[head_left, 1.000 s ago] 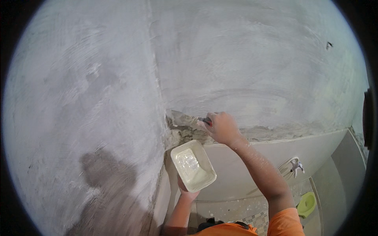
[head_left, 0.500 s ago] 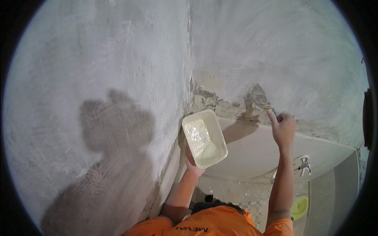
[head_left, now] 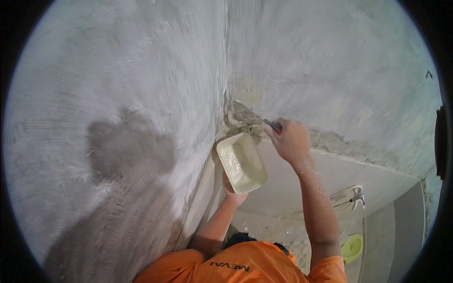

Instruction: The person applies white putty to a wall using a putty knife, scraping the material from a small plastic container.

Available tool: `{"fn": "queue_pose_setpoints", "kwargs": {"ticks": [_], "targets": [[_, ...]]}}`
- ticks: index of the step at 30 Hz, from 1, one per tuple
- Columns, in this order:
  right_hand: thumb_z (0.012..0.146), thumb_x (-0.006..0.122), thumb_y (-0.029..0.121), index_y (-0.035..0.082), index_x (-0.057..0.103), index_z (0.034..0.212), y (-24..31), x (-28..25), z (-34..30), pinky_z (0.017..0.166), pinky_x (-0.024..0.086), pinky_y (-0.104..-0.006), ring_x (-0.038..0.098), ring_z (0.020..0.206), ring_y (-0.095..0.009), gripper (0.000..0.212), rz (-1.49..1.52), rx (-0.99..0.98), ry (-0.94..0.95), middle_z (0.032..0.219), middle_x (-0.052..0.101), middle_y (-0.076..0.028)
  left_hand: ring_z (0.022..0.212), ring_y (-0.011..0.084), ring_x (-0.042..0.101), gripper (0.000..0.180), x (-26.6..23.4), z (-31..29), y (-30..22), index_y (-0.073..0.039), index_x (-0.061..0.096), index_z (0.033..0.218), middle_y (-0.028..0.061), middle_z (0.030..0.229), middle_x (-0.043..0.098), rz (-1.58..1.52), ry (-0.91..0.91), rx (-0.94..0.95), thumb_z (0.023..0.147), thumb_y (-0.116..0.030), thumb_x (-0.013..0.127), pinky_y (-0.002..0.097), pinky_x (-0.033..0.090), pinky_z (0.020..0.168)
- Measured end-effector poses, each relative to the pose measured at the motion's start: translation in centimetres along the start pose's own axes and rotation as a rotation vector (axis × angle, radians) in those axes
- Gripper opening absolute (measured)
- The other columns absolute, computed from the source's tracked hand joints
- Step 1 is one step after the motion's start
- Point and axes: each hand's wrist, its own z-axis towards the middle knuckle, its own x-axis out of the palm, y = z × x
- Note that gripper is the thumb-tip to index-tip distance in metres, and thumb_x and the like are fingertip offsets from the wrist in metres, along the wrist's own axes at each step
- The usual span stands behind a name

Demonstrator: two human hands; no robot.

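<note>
From below, my left hand [head_left: 233, 192] grips a cream rectangular tub [head_left: 255, 175], tilted, with wet pale putty smeared on its inside. My right hand [head_left: 293, 143] is closed around the dark-and-red handle of a putty knife [head_left: 244, 114]. The blade lies against the rough band low on the right-hand wall [head_left: 330, 70], close to the corner, just above the tub's upper rim. Part of the handle is hidden in my fingers. Most of my left fingers are out of sight behind the tub.
A grey plastered wall [head_left: 155, 61] with my shadow on it rises at the left. Below the rough band is a smooth pale wall section bearing a tap [head_left: 357, 195]. Lower right, a yellow-green basin-like object [head_left: 351, 248] sits near mosaic floor tiles [head_left: 298, 248].
My right hand has moved left with the putty knife, from mid-wall to the corner. The tub has shifted slightly and tips more, so its inner wall shows differently.
</note>
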Motion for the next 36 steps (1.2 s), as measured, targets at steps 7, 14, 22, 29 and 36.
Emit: {"fn": "queue_pose_setpoints", "kwargs": {"ticks": [7, 14, 22, 29, 36], "targets": [[0.091, 0.073, 0.051, 0.001, 0.067, 0.072, 0.5, 3.3, 1.6, 0.064, 0.050, -0.0516, 0.065, 0.067, -0.044, 0.054, -0.046, 0.168, -0.027, 0.069, 0.066, -0.022, 0.122, 0.0224, 0.063, 0.050, -1.0, 0.1, 0.0, -0.021, 0.052, 0.143, 0.0008, 0.133, 0.062, 0.067, -0.050, -0.032, 0.104, -0.051, 0.044, 0.0453, 0.053, 0.104], [0.090, 0.073, 0.056, -0.003, 0.064, 0.068, -4.9, 3.8, -2.0, 0.060, 0.045, -0.0499, 0.060, 0.063, -0.044, 0.063, 0.022, 0.367, -0.171, 0.064, 0.059, -0.025, 0.125, 0.0235, 0.061, 0.054, -2.8, -0.9, -0.9, -0.020, 0.056, 0.141, -0.0002, 0.136, 0.062, 0.115, -0.073, -0.054, 0.104, -0.056, 0.040, 0.0452, 0.051, 0.105], [0.090, 0.076, 0.046, -0.003, 0.063, 0.068, -5.1, -0.7, -6.8, 0.056, 0.043, -0.0483, 0.056, 0.056, -0.043, 0.055, 0.048, 0.424, -0.234, 0.061, 0.057, -0.024, 0.130, 0.0243, 0.058, 0.056, -2.2, -0.6, -0.5, -0.022, 0.053, 0.146, -0.0002, 0.143, 0.058, 0.031, -0.103, -0.103, 0.105, -0.056, 0.037, 0.0464, 0.048, 0.109], [0.091, 0.073, 0.048, 0.000, 0.067, 0.072, -0.7, 2.0, -3.7, 0.059, 0.048, -0.0497, 0.063, 0.062, -0.043, 0.052, 0.111, 0.135, -0.039, 0.064, 0.062, -0.024, 0.132, 0.0245, 0.056, 0.061, -2.0, -0.4, -0.2, -0.022, 0.048, 0.151, -0.0001, 0.146, 0.056, -0.039, -0.073, -0.117, 0.106, -0.060, 0.034, 0.0476, 0.045, 0.111], [0.092, 0.070, 0.052, 0.004, 0.073, 0.082, -0.1, 5.4, -0.2, 0.065, 0.054, -0.0508, 0.069, 0.069, -0.041, 0.050, -0.077, 0.204, 0.059, 0.075, 0.071, -0.019, 0.132, 0.0242, 0.056, 0.062, -2.5, 0.4, 0.0, -0.022, 0.048, 0.151, 0.0008, 0.146, 0.056, 0.062, -0.044, -0.073, 0.105, -0.062, 0.039, 0.0462, 0.045, 0.112]]}}
